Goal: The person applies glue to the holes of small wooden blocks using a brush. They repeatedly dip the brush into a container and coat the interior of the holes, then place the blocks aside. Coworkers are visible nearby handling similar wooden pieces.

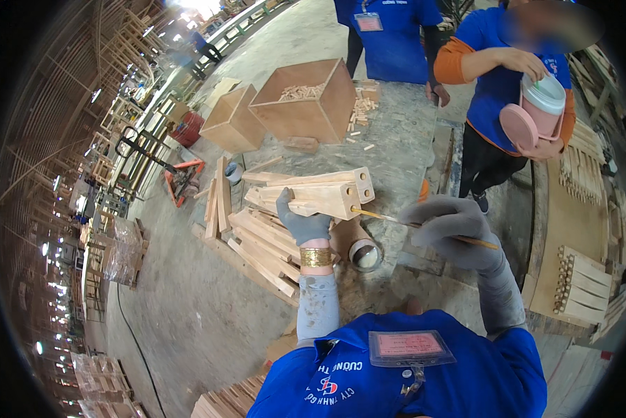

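Observation:
My left hand (306, 224), in a grey glove, grips a pale wooden leg (334, 202) near its thick end. That end has drilled round holes and points to the right. A second wooden leg (363, 182) with holes in its end lies just behind it. My right hand (456, 230), also gloved in grey, is closed around a thin stick-like brush (477, 242). The brush's yellowish tip touches a hole in the gripped leg's end. Below the leg, an open can (364, 256) with whitish contents stands near my left wrist.
More wooden pieces (261, 240) lie piled left of my hand. A large wooden box (299, 104) holds small dowels, and loose dowels (364, 108) lie beside it. At the right a co-worker (491, 104) holds a pink lidded bucket (541, 115); another person (397, 42) stands behind the table.

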Action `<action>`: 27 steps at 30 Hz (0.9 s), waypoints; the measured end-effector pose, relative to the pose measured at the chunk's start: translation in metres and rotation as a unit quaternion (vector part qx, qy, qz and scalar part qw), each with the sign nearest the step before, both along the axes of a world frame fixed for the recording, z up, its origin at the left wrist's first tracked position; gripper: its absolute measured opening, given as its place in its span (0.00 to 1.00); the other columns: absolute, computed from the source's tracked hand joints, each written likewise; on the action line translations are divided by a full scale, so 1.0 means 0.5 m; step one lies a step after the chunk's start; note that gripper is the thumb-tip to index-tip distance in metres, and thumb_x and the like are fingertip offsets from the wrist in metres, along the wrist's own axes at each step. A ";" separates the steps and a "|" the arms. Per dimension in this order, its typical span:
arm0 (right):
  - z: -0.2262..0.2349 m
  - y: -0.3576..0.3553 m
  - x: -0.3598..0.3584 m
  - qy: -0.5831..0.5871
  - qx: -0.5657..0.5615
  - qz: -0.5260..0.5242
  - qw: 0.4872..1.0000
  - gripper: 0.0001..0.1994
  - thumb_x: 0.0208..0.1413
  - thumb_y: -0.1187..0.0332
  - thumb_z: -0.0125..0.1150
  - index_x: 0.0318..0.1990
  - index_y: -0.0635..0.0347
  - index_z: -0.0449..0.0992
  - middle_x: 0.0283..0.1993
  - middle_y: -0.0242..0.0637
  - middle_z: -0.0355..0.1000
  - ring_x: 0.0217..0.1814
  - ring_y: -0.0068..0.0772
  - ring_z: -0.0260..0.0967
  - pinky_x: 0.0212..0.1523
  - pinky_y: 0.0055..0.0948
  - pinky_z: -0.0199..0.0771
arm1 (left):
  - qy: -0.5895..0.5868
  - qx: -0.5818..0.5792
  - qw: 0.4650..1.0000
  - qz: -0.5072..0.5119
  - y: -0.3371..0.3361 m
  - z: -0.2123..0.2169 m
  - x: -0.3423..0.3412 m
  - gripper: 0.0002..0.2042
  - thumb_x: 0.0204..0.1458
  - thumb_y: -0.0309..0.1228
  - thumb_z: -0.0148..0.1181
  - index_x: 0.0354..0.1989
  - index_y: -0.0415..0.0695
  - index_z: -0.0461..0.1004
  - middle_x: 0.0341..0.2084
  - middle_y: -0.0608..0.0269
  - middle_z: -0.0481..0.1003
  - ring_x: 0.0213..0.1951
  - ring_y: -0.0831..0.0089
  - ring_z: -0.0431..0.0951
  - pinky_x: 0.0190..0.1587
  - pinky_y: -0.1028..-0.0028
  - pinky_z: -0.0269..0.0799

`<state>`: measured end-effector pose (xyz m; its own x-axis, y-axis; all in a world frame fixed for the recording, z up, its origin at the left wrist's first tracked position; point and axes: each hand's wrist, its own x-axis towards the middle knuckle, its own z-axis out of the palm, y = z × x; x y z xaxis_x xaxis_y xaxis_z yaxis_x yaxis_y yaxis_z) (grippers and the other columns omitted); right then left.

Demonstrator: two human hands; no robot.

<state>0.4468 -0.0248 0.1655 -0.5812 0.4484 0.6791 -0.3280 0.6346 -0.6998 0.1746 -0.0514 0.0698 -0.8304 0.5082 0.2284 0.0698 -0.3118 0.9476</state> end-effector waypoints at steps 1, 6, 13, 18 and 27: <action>-0.007 0.007 0.006 0.003 -0.007 -0.013 1.000 0.10 0.41 0.85 0.56 0.30 0.61 0.77 0.44 0.46 0.73 0.40 0.37 0.74 0.38 0.27 0.72 | -0.043 0.005 0.999 -0.017 0.012 0.001 0.007 0.39 0.24 0.22 0.74 0.51 0.42 0.60 0.47 0.56 0.64 0.49 0.67 0.67 0.52 0.68 0.68; -0.061 0.041 0.063 0.001 -0.056 -0.091 0.994 0.07 0.44 0.82 0.55 0.31 0.64 0.77 0.42 0.47 0.74 0.38 0.36 0.73 0.39 0.26 0.72 | 0.208 -0.080 0.974 0.031 0.048 -0.058 -0.003 0.36 0.26 0.19 0.71 0.50 0.44 0.61 0.46 0.57 0.65 0.48 0.66 0.68 0.51 0.67 0.69; -0.216 0.014 0.150 0.097 -0.338 -0.270 0.896 0.08 0.52 0.79 0.53 0.40 0.67 0.75 0.39 0.41 0.74 0.37 0.25 0.70 0.40 0.24 0.69 | 0.293 -0.088 0.949 -0.079 0.143 -0.183 0.032 0.23 0.34 0.29 0.63 0.44 0.43 0.68 0.39 0.59 0.68 0.44 0.63 0.69 0.49 0.67 0.68; -0.261 -0.022 0.174 0.019 -0.425 -0.340 0.839 0.08 0.54 0.78 0.52 0.41 0.67 0.74 0.37 0.39 0.73 0.35 0.25 0.69 0.39 0.23 0.68 | -0.300 -0.013 0.929 -0.217 0.246 -0.272 0.079 0.16 0.43 0.30 0.60 0.42 0.44 0.69 0.39 0.62 0.68 0.42 0.65 0.71 0.44 0.69 0.71; -0.324 -0.067 0.152 -0.118 -0.429 -0.267 0.855 0.08 0.49 0.79 0.59 0.38 0.66 0.76 0.39 0.40 0.74 0.40 0.26 0.71 0.41 0.23 0.70 | -0.386 -0.258 0.853 -0.237 0.379 -0.346 -0.002 0.25 0.46 0.35 0.62 0.54 0.46 0.64 0.49 0.51 0.67 0.47 0.49 0.70 0.46 0.41 0.65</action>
<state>0.5229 -0.0583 0.0036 -0.2133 0.9668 -0.1409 0.0625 -0.1304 -0.9895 0.1736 0.1379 -0.1030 -0.3043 0.6961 -0.6503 -0.6559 0.3419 0.6730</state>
